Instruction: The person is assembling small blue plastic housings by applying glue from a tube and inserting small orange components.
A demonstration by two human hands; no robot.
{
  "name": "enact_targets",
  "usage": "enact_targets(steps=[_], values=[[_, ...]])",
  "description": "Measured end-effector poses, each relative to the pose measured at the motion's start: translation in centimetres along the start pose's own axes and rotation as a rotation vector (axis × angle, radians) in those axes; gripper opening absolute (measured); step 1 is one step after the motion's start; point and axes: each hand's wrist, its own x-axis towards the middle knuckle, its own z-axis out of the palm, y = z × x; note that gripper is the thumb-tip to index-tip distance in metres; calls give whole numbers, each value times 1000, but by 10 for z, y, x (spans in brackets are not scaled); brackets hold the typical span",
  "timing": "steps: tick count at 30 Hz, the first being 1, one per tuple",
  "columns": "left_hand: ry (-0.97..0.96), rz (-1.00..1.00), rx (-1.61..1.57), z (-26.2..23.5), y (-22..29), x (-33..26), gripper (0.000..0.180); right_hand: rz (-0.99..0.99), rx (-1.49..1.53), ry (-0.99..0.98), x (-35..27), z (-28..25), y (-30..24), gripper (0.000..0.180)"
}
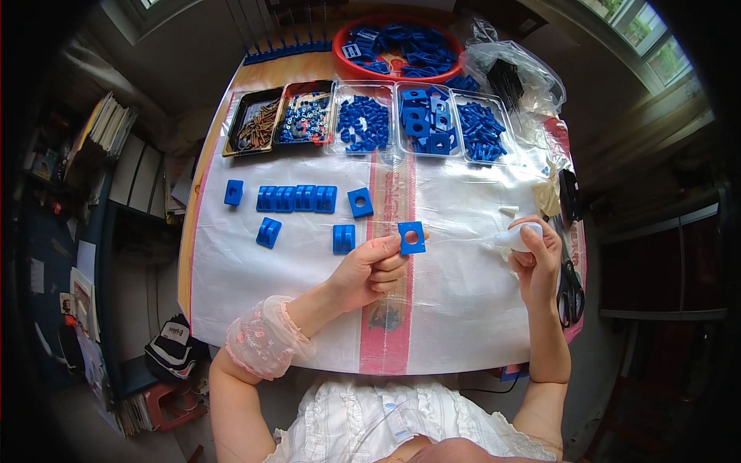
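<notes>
My left hand pinches a blue square plastic block with a round hole between thumb and fingers, raised over the middle of the sheet. My right hand is closed round a small white squeeze bottle, whose tip looks directed left; the fingers partly cover it. Left of the held block lie a loose blue block with a hole and a blue ridged block. Farther left are a row of blue ridged blocks, another ridged block and a blue block with a hole.
Along the back stand trays of screws, nuts, and blue parts. Behind them sits a red basin of blue pieces. Black scissors lie at the right edge near a plastic bag.
</notes>
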Motion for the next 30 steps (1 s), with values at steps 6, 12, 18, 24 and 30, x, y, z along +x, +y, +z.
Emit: enact_targets(steps=[6, 12, 18, 24, 30], values=[[-25, 4, 9, 0, -1, 1, 47, 46, 26, -12, -3, 9, 9, 20], [-31, 8, -22, 4, 0, 0, 39, 66, 28, -35, -4, 11, 11, 18], [-27, 3, -13, 5, -1, 0, 45, 62, 26, -32, -4, 12, 11, 19], [-25, 6, -8, 6, 0, 0, 43, 73, 17, -26, -4, 12, 11, 19], [2, -7, -10, 2, -2, 0, 42, 62, 16, -33, -4, 11, 11, 20]])
